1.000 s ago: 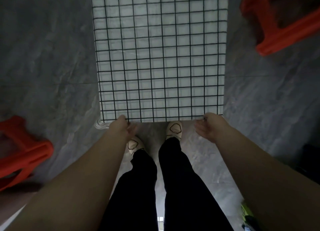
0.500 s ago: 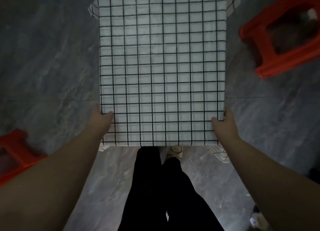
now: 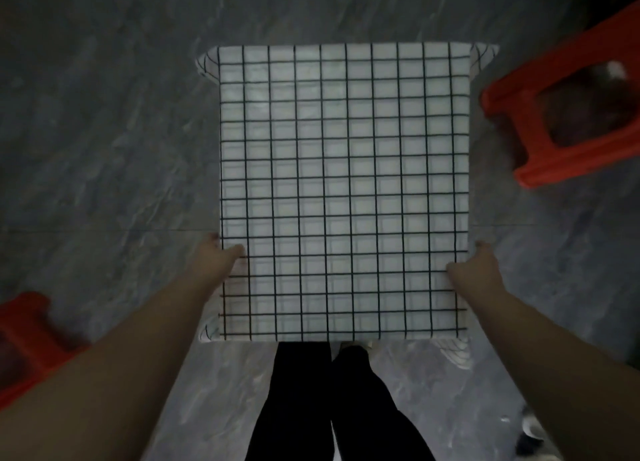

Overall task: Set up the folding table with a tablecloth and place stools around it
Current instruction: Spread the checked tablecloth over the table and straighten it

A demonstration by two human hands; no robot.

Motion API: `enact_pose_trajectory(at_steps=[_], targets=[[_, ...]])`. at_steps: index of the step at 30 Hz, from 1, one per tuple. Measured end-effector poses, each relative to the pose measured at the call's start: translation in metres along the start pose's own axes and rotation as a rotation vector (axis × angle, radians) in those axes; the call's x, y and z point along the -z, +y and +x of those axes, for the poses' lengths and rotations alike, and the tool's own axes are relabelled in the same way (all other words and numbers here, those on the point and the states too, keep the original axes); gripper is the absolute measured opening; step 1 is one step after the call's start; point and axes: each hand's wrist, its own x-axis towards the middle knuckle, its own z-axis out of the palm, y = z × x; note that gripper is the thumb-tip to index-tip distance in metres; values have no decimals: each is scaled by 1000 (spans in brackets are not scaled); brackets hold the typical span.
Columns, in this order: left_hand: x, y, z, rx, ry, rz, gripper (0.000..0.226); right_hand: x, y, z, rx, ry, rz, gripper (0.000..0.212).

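Head view looks straight down on the checked tablecloth (image 3: 346,183), which covers the folding table, long axis running away from the person. Left hand (image 3: 216,258) and right hand (image 3: 476,266) each clasp a side edge of the tablecloth near its close end, thumbs on top. The right stool (image 3: 526,162) stands beside the tablecloth's far half; the left stool (image 3: 24,325) sits off its near corner, nearer the left hand

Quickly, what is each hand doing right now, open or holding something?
Left hand: grips the tablecloth at its left edge.
Right hand: grips the tablecloth at its right edge.
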Motion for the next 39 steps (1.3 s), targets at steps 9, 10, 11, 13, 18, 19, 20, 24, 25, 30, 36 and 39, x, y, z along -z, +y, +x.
enact_pose_trajectory(at_steps=[9, 10, 11, 13, 18, 19, 20, 24, 25, 30, 36, 39], targets=[[-12, 110, 31, -886, 147, 728, 65, -11, -110, 20, 880, 200, -536, 60], [-19, 114, 36, -912, 105, 792, 63, -18, -116, 23, 953, 179, -556, 58], [-24, 117, 42, -940, 71, 833, 62, -25, -121, 24, 1008, 164, -582, 56], [-29, 118, 52, -974, 41, 875, 62, -33, -125, 31, 1024, 142, -633, 53], [-1, 99, 75, -905, 101, 832, 63, -11, -122, 54, 888, 186, -609, 49], [7, 92, 78, -873, 97, 812, 64, -3, -118, 59, 821, 196, -565, 48], [13, 88, 80, -848, 97, 790, 65, 5, -114, 62, 753, 205, -515, 48], [19, 96, 75, -755, 136, 722, 62, 20, -125, 63, 678, 222, -483, 50], [16, 106, 73, -768, 155, 726, 61, 17, -137, 60, 705, 230, -486, 49], [-27, 189, 70, -1027, 147, 718, 54, -38, -218, 38, 1011, 104, -425, 55], [-45, 253, 94, -1022, 216, 658, 40, -71, -291, 62, 1100, 118, -516, 52], [-26, 250, 112, -1000, 245, 713, 38, -56, -298, 89, 1094, 182, -572, 43]])
